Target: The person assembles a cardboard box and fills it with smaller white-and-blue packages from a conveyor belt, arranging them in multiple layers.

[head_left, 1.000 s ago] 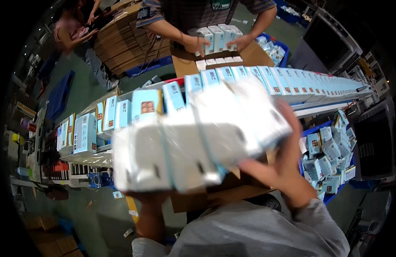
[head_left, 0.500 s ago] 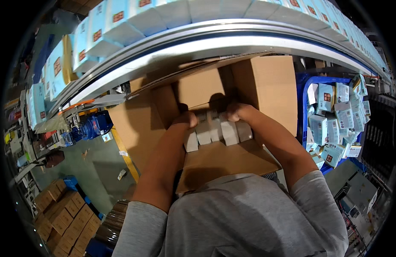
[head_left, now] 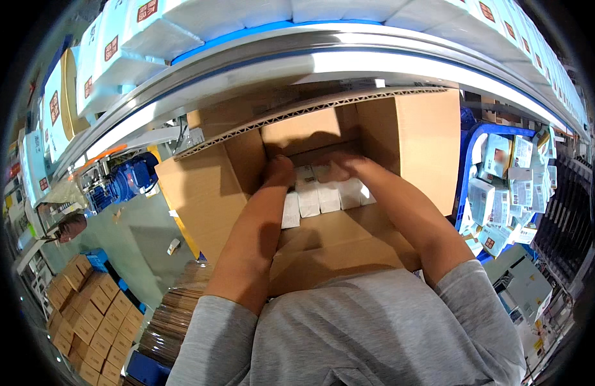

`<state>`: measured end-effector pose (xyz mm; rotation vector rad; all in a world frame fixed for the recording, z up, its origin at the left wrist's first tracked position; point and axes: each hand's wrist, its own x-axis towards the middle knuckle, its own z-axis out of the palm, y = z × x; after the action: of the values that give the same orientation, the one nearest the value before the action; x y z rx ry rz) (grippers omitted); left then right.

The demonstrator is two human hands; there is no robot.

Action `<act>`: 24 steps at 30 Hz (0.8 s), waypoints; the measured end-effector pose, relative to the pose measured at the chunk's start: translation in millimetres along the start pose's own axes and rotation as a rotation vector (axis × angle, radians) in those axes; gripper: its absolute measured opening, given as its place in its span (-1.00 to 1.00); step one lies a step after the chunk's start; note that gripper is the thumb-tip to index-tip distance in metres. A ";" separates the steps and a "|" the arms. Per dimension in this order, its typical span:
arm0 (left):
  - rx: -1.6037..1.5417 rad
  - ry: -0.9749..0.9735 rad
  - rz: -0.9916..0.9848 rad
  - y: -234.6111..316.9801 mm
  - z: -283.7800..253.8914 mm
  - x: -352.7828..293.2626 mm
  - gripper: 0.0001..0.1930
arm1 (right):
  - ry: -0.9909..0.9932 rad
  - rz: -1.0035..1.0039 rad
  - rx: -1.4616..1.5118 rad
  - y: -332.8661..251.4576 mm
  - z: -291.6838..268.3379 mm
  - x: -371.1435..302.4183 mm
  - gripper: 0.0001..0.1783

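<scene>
An open brown cardboard carton (head_left: pixel 429 145) stands in front of me with its flaps spread out. Inside it, near its close wall, a row of small white packs (head_left: pixel 309 201) stands side by side. My left hand (head_left: pixel 280 171) reaches in at the left end of this row, its fingers mostly hidden in shadow. Over the tops of the packs lies my right hand (head_left: pixel 341 167), fingers stretched out toward the left and slightly blurred. The packs now form an even line, and neither hand lifts one.
Beyond the carton runs a metal-edged conveyor (head_left: pixel 374 63) lined with light blue and white packs (head_left: pixel 127 51). To the right, a blue crate (head_left: pixel 463 154) holds many similar packs. A blue motor (head_left: pixel 133 179) sits at left; stacked brown cartons (head_left: pixel 94 315) stand on the floor at lower left.
One pack that stuck up in the row now sits level with the others. My right hand has shifted left across the pack tops, and the view has moved slightly.
</scene>
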<state>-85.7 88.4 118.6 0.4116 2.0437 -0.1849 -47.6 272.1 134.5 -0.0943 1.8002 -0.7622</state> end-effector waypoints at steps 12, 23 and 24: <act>-0.187 -0.126 0.261 13.3 -53.4 -44.4 -0.77 | -0.019 -0.255 -0.246 -1.6 4.2 12.9 -0.46; -0.711 0.701 0.622 -33.0 -139.9 -219.7 -0.75 | -0.272 -0.049 -0.473 -84.0 -58.7 -14.0 -0.54; -0.733 0.789 0.550 -48.4 -164.1 -244.5 -0.75 | -0.220 -0.053 -0.474 -79.2 -54.6 -17.8 -0.54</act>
<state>-130.2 40.9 409.9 0.6073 2.4440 1.1925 -112.6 241.7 200.9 -0.5192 1.7382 -0.3319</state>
